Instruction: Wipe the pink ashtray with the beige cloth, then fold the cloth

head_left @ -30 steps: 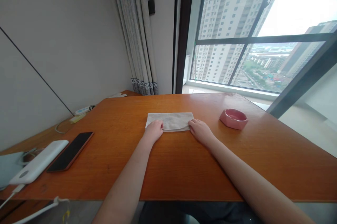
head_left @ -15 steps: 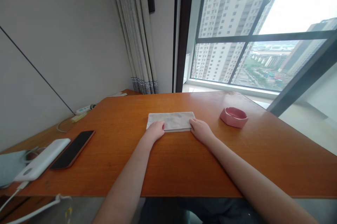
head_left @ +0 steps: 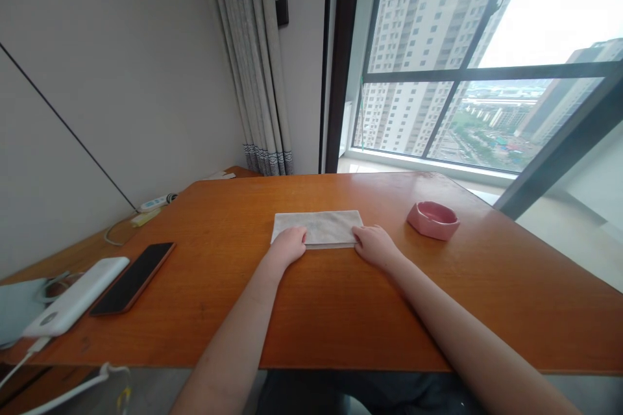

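A light grey cloth, folded into a flat rectangle, lies on the wooden table in front of me. My left hand grips its near edge at the left corner, thumb pressed inward on top. At the near right corner my right hand pinches the same edge between thumb and fingers. Most fingertips of both hands are hidden under or behind the cloth's edge.
A pink ashtray stands to the right of my right hand. On the left lie a black phone, a white power bank with a cable, and a power strip by the wall. A window rises behind the table.
Both hands keep their hold on the cloth's near edge with hardly any movement. The whole view has shifted very slightly.
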The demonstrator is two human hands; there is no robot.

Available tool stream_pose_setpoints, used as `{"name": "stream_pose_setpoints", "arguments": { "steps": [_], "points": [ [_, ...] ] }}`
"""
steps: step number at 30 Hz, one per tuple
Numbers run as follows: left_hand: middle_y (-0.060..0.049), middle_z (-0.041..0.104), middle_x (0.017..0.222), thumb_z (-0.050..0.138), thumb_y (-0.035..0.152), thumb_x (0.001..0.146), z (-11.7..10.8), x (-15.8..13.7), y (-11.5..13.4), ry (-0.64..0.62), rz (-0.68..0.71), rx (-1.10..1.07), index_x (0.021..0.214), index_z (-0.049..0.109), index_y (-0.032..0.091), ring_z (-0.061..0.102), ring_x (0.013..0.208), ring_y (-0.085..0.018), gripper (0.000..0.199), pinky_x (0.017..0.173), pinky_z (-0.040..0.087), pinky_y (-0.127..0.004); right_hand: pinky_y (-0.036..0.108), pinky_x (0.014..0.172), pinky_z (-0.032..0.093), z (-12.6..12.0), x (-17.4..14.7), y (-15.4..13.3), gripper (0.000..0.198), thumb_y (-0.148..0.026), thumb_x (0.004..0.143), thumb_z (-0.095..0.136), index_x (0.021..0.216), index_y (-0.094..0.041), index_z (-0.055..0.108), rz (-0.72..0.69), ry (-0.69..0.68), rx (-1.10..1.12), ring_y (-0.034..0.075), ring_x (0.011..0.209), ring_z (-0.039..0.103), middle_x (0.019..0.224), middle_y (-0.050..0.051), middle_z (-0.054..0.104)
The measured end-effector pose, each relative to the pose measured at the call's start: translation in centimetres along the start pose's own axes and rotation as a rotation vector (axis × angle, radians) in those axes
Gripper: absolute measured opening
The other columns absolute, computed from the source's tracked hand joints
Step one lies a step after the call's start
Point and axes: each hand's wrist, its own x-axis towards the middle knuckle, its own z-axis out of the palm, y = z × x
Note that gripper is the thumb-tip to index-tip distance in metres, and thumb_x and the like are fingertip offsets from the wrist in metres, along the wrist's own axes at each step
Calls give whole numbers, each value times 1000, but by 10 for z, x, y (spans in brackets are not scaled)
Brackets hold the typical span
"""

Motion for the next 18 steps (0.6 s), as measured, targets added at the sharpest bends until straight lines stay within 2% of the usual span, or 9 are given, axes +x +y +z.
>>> {"name": "stream_pose_setpoints", "arguments": {
  "steps": [2,4,5,8,10,11,14,16,18],
  "points": [
    [0,58,70,51,12,69,-2,-1,0,-72,-2,-36,69,51,20,51,61,-15,9,51,31,-26,26,62,30,-3,-2,1,7,-20,75,49,69,-21,53,-3,-35,61,16,65,57,68,2,64],
    [0,59,70,54,21,71,-6,-2,2,-111,19,-74,70,53,21,51,60,-15,1,52,32,-25,25,56,29,-8,-3,2,20,-33,80,49,64,-21,53,29,-48,136,15,59,54,60,1,60],
    [0,59,69,54,27,74,-8,-2,5,-82,33,-85,71,54,21,51,60,-15,7,53,33,-26,26,55,29,-11,-3,3,29,-40,83,46,62,-21,53,52,-26,163,15,57,52,58,1,59],
    [-2,60,73,41,39,84,-9,1,13,181,62,-81,79,57,21,54,68,-17,25,61,38,-28,28,62,37,-15,-2,2,43,-45,91,30,68,-21,57,64,158,207,17,65,55,66,4,61],
    [-5,62,90,36,36,88,-4,3,17,309,100,-66,94,58,20,56,84,-18,28,74,42,-29,29,78,41,-10,0,-1,41,-43,92,29,89,-20,62,-1,248,244,19,87,58,91,7,64],
    [-8,61,104,36,35,88,1,4,17,322,119,-51,103,57,20,55,97,-19,29,83,41,-30,31,87,39,-5,0,-4,40,-44,92,31,103,-20,60,-38,246,257,20,101,55,108,9,62],
    [-10,40,140,39,42,88,18,8,13,180,111,11,127,46,23,32,130,-25,45,106,24,-42,38,103,29,15,1,-10,51,-49,90,35,130,-21,45,-78,103,220,26,128,36,139,10,41],
    [-9,30,147,35,50,88,27,10,9,70,62,40,133,41,25,21,137,-28,52,109,15,-49,43,106,24,24,0,-13,53,-51,90,34,132,-21,44,-61,27,172,28,132,30,143,10,37],
    [-9,34,145,28,53,89,31,13,6,58,42,50,129,45,25,25,135,-28,52,108,16,-49,42,105,25,24,1,-16,50,-50,91,32,127,-20,49,-47,16,156,27,129,35,139,10,42]
  ]
}}
